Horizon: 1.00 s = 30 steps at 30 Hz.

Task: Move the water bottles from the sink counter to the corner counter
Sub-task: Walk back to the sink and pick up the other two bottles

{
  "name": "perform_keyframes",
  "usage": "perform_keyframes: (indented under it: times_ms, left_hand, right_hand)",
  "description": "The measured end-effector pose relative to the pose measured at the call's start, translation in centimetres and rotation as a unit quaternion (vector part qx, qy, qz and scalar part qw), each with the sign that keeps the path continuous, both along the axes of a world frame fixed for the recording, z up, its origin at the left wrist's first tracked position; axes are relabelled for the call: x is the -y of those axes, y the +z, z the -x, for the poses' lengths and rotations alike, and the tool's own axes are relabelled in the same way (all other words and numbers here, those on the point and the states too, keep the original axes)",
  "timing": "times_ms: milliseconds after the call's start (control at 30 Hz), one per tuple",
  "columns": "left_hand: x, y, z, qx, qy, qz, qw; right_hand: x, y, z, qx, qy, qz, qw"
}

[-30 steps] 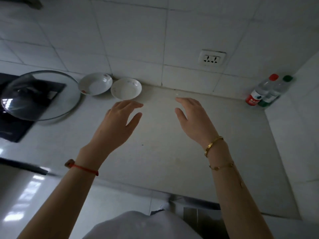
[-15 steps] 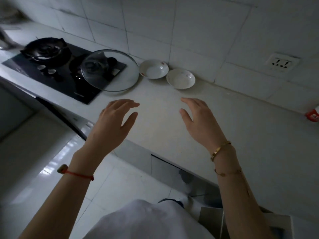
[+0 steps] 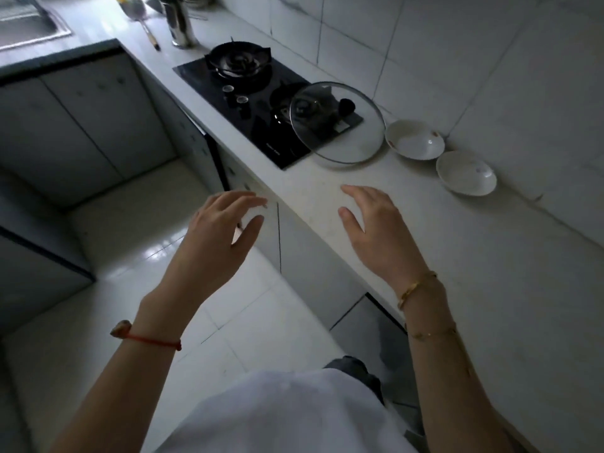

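Red cord bracelet (image 3: 147, 339) sitting on the near wrist; left hand (image 3: 212, 237) hovering over floor, fingers spread, holding nothing. Right hand (image 3: 376, 230) hovering over the pale counter (image 3: 490, 273), likewise spread and empty. View is swinging left: a second ago two water bottles were standing in the corner beyond the right hand; now no bottles are showing. Beyond the fingertips: glass lid (image 3: 336, 122), two white bowls (image 3: 414, 139), black hob (image 3: 261, 93). Farthest, up-left of the left hand, the sink (image 3: 29, 31) is coming into frame, probably the next pickup site.
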<state>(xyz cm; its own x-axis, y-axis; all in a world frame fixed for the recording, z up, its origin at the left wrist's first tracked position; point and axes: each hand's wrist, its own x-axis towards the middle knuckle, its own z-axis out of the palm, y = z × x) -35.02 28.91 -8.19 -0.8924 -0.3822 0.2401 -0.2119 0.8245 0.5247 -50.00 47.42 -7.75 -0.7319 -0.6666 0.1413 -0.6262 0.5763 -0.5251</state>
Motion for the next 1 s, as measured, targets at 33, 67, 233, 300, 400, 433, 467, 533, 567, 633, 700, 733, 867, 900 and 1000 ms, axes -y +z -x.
perform_keyframes:
  times_ms: [33,67,233,300,400,433,467,533,567,633,700,733,867,900,1000]
  left_hand:
    - [0.6,-0.1,-0.8,-0.001,0.013,0.0,1.0]
    - [1.3,-0.3,-1.6,-0.003,0.026,0.002,1.0]
    - [4.1,-1.2,-5.3,-0.014,0.098,-0.003,0.995]
    - [5.1,-1.5,-6.4,-0.014,0.13,-0.006,0.991]
    - [6.7,-1.8,-7.7,-0.005,0.168,-0.01,0.986]
    - [7.2,-2.0,-8.1,-0.001,0.179,-0.014,0.984]
    - [7.8,-2.1,-8.3,0.003,0.191,-0.017,0.982]
    - [9.2,-2.2,-8.7,0.009,0.214,-0.021,0.977]
    - [10.0,-2.3,-8.7,0.012,0.225,-0.024,0.974]
    - [11.8,-2.5,-8.7,0.017,0.245,-0.028,0.969]
    - [13.8,-2.6,-8.6,0.019,0.267,-0.028,0.963]
    - [14.9,-2.6,-8.6,0.019,0.279,-0.028,0.96]
    - [19.7,-2.0,-8.1,0.008,0.32,-0.032,0.947]
    - [20.9,-1.9,-8.0,0.01,0.325,-0.032,0.945]
    - [24.5,-1.5,-7.8,0.011,0.343,-0.032,0.939]
  right_hand:
    - [1.1,-0.1,-0.4,0.003,0.014,-0.001,1.0]
    - [2.1,-0.3,-0.8,0.006,0.029,-0.002,1.0]
    - [7.0,-0.8,-2.3,0.013,0.106,-0.009,0.994]
    - [8.9,-1.0,-2.6,0.015,0.133,-0.015,0.991]
    - [12.0,-1.3,-2.9,0.016,0.175,-0.026,0.984]
    - [13.1,-1.4,-3.0,0.016,0.187,-0.028,0.982]
    - [14.2,-1.6,-3.1,0.017,0.199,-0.03,0.979]
    - [16.6,-1.9,-3.1,0.019,0.22,-0.032,0.975]
    - [17.9,-2.1,-3.1,0.022,0.231,-0.032,0.972]
    - [20.6,-2.5,-2.8,0.023,0.254,-0.033,0.966]
    - [23.5,-2.8,-2.5,0.021,0.278,-0.036,0.96]
    - [25.1,-3.0,-2.3,0.019,0.29,-0.037,0.956]
    - [31.8,-2.9,-1.7,0.015,0.332,-0.037,0.942]
    - [33.4,-2.8,-1.6,0.016,0.341,-0.036,0.939]
    - [38.2,-2.6,-1.3,0.016,0.366,-0.037,0.93]
